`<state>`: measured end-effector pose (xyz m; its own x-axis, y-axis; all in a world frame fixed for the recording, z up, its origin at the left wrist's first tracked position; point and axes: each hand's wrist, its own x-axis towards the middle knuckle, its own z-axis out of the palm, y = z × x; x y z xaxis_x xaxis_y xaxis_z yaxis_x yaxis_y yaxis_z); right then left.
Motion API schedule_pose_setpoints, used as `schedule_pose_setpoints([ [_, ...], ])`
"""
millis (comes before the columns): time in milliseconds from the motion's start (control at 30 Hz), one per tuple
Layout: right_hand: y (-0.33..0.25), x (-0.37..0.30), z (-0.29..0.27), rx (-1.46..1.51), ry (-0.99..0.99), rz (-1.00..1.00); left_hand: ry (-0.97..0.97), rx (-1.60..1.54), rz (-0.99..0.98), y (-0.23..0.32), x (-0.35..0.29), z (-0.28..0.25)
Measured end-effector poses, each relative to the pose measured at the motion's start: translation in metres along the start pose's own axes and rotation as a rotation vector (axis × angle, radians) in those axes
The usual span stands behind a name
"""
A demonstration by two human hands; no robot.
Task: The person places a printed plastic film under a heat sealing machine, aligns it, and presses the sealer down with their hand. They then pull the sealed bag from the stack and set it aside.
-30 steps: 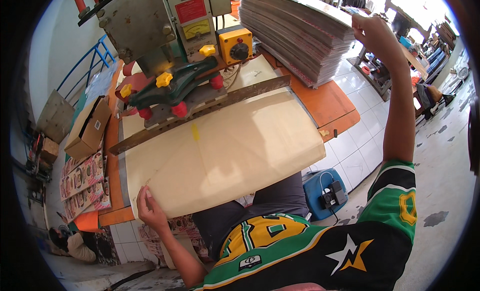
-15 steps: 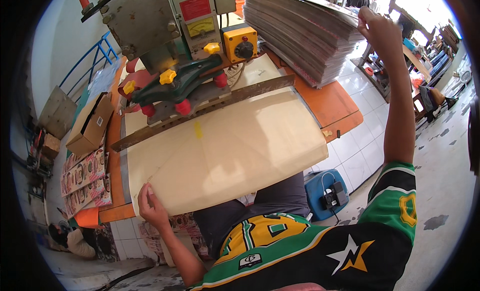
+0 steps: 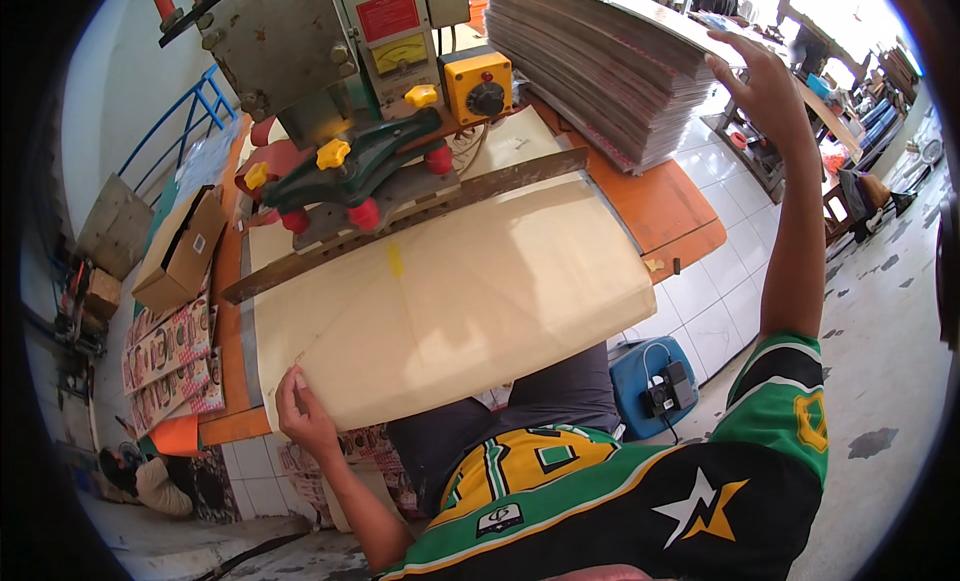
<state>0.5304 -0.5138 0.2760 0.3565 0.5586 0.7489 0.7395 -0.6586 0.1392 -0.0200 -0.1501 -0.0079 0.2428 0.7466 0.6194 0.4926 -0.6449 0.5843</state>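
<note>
Bright daylight enters a cluttered workshop at the far right of the head view, where white floor tiles (image 3: 705, 301) border an orange-topped counter (image 3: 690, 226). Across its near side lies a broad cream sheet (image 3: 470, 301), with a rust-brown metal bar (image 3: 410, 226) along its far edge; the bar probably serves as a straight reference. Behind it stands a dark green clamp frame (image 3: 350, 181) with yellow star knobs and red feet.

Of the hands, the left (image 3: 305, 416) rests its fingertips at the sheet's near left corner, perhaps to steady it; whether it pinches the edge cannot be told. The right (image 3: 765, 91) is stretched out with fingers and thumb spread, beside the near right corner of a tall stack of thin, flat sheets (image 3: 600, 81). That stack fills the counter's far right side, presumably to keep it within reach.

Its layered edges look grey and silvery with pinkish marks, and slightly uneven. The cream sheet looks smooth, faintly creased, with a yellow strip.
</note>
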Motion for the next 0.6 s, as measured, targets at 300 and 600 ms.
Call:
schedule_pose_setpoints([
  [300,-0.012,-0.004,0.002,-0.215,-0.067,0.072,-0.003,0.005,0.000,0.002,0.000,0.000],
  [600,0.006,-0.015,0.027,-0.211,0.134,-0.044,0.017,-0.013,0.011,0.000,-0.001,0.001],
])
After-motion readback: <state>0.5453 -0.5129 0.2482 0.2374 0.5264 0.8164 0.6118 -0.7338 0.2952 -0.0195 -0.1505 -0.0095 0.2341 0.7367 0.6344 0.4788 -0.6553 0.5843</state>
